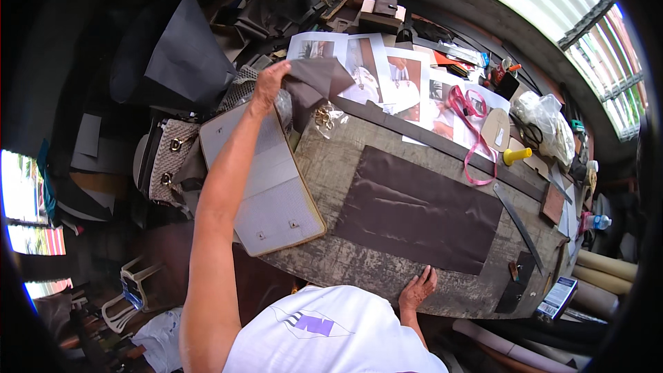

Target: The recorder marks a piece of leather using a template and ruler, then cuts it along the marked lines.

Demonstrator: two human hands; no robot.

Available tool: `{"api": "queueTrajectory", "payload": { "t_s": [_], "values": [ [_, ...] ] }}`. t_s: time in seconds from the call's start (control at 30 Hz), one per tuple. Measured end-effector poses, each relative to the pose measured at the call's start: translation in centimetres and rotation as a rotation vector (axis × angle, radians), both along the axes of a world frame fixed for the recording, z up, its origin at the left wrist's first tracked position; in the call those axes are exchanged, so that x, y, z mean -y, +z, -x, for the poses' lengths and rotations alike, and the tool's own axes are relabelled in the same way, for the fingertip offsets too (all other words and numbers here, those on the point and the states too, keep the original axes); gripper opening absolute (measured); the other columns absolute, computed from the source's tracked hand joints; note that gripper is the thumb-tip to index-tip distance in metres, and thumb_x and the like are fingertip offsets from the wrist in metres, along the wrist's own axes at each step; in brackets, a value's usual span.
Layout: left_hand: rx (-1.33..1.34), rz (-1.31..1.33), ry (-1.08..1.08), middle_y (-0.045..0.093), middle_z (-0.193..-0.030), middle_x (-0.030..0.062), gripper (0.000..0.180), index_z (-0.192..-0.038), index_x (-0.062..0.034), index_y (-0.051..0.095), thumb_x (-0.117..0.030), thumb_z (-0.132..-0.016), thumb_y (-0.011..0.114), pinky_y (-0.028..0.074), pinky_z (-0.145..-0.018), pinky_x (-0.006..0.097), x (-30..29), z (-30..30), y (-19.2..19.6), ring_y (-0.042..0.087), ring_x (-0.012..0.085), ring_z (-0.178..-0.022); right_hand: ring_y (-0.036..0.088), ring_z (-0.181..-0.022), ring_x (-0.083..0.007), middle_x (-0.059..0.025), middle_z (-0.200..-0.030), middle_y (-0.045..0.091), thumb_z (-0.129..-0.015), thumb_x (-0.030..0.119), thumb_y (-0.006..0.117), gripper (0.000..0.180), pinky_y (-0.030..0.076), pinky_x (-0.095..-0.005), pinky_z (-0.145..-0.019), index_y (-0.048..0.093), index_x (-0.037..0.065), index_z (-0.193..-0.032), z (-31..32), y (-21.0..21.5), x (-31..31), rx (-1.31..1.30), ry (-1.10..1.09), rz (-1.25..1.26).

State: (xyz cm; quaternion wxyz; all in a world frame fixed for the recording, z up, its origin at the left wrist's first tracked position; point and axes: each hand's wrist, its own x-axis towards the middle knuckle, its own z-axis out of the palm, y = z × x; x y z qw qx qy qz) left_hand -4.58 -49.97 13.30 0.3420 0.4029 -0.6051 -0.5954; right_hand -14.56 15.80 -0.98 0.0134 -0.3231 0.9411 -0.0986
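Note:
My left hand point(266, 87) reaches far out to the back left and pinches the corner of a dark brown piece of fabric or thin leather point(319, 77), which hangs folded over the paper prints. Beneath my left forearm lies a pale grey panel with a tan edge point(280, 197). My right hand point(416, 292) rests on the near edge of the worktable point(311, 262), fingers extended and holding nothing. Just beyond it a dark brown rectangular sheet point(421, 211) lies spread out, slightly creased.
A woven handbag point(173, 155) stands left of the panel. Along the back are printed photos point(407, 76), a pink strap point(473, 131) and a small clear bag of metal rings point(323, 119). A metal ruler point(519, 224), yellow-handled tool point(516, 156) and small box point(556, 298) lie right.

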Motion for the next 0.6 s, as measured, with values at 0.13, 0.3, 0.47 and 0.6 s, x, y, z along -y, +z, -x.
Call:
{"api": "queueTrajectory", "payload": {
  "t_s": [0.13,0.3,0.47,0.6],
  "values": [
    [0.034,0.119,0.057,0.065,-0.12,0.0093,0.046,-0.124,0.0033,0.062,-0.029,-0.091,0.06,0.038,-0.102,0.028,10.9,-0.7,-0.6,0.056,0.0166,-0.113,0.031,-0.134,-0.04,-0.0201,-0.143,0.035,-0.092,0.01,0.052,0.059,0.026,-0.0517,-0.111,0.032,0.002,-0.147,-0.1,-0.2,-0.1,-0.023,-0.031,-0.061],
    [0.127,0.237,0.108,0.065,-0.122,0.0118,0.047,-0.125,0.0038,0.061,-0.028,-0.091,0.061,0.039,-0.102,0.028,18.8,1.9,-1.4,0.057,0.0197,-0.116,0.03,-0.136,-0.0404,-0.0211,-0.145,0.033,-0.092,0.009,0.048,0.059,0.024,-0.0514,-0.113,0.03,0.001,-0.148,-0.6,0.4,0.5,-0.009,-0.064,-0.141],
    [0.465,0.479,0.222,0.062,-0.127,0.0207,0.046,-0.123,0.0041,0.061,-0.03,-0.091,0.06,0.044,-0.099,0.035,24.1,3.2,-4.2,0.059,0.0326,-0.118,0.029,-0.137,-0.0408,-0.0215,-0.147,0.031,-0.092,0.008,0.047,0.059,0.023,-0.0502,-0.114,0.029,0.001,-0.148,-0.9,0.9,1.4,0.019,-0.095,-0.206],
    [0.459,0.594,0.289,0.07,-0.107,0.0201,0.033,-0.107,0.0018,0.07,-0.026,-0.09,0.061,0.049,-0.089,0.035,26.0,4.9,-3.0,0.066,0.0322,-0.103,0.028,-0.138,-0.0404,-0.0217,-0.148,0.031,-0.092,0.008,0.047,0.059,0.024,-0.0496,-0.114,0.028,0.001,-0.148,-0.8,1.1,2.0,0.038,-0.115,-0.241]
  ]
}}
